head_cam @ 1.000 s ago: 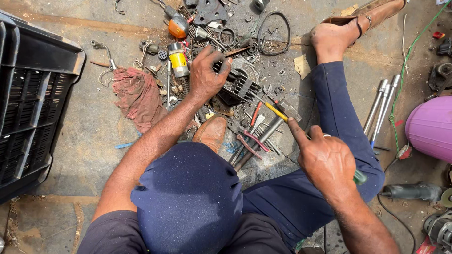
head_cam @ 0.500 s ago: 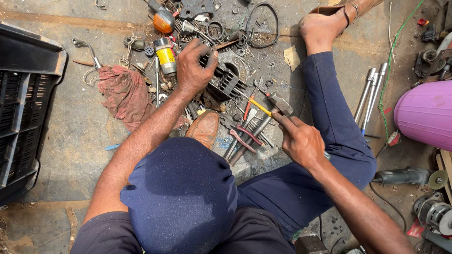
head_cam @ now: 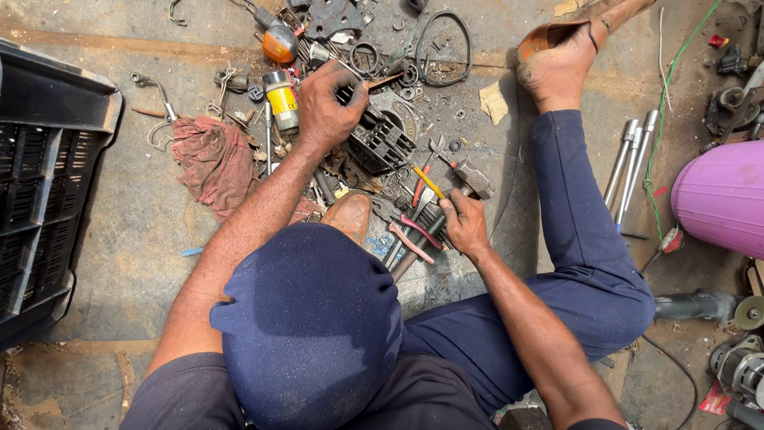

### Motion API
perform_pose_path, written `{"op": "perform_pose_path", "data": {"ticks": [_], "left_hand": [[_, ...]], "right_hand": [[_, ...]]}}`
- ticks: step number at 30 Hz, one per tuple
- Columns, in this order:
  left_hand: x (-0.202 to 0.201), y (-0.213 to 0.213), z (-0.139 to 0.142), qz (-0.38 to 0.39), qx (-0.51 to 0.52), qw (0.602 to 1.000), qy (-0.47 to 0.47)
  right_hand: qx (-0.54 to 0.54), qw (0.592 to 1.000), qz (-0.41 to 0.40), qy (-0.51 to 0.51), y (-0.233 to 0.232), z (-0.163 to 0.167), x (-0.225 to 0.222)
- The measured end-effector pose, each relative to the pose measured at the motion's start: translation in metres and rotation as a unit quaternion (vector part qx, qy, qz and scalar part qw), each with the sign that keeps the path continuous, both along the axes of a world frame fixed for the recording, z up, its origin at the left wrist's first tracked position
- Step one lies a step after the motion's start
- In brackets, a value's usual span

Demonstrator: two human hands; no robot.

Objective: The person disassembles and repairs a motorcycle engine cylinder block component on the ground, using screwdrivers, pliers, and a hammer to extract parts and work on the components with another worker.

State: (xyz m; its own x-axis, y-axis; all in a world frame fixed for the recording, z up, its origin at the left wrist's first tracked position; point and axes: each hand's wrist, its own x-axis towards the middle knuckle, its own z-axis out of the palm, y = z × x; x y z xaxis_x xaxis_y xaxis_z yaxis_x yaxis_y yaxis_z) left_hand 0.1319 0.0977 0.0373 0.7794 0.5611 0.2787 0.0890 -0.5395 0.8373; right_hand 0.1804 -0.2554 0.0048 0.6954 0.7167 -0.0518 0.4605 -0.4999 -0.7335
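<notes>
- My left hand (head_cam: pixel 325 103) is closed on the black finned engine part (head_cam: pixel 380 142) on the floor.
- My right hand (head_cam: pixel 464 224) closes on a hammer (head_cam: pixel 460 185) handle among the tools; no strike yet.

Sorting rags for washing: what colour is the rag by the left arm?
Faded red rag, seen in the head view.

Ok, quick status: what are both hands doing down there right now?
Left hand gripping black finned metal part. Right hand down on the hammer handle. Loose tools crowd the floor between.
</notes>
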Motion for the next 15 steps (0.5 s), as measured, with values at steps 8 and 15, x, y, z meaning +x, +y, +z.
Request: {"op": "perform_pose_path", "data": {"ticks": [8,15], "left_hand": [[-0.012,-0.003,-0.002,0.035,-0.017,0.999,-0.019],[-0.018,-0.005,0.001,0.018,-0.007,0.999,-0.037]], "right_hand": [[0.009,0.999,-0.022,0.046,0.017,-0.024,-0.016],[-0.068,0.992,0.013,-0.103,-0.015,0.1,-0.003]]}}
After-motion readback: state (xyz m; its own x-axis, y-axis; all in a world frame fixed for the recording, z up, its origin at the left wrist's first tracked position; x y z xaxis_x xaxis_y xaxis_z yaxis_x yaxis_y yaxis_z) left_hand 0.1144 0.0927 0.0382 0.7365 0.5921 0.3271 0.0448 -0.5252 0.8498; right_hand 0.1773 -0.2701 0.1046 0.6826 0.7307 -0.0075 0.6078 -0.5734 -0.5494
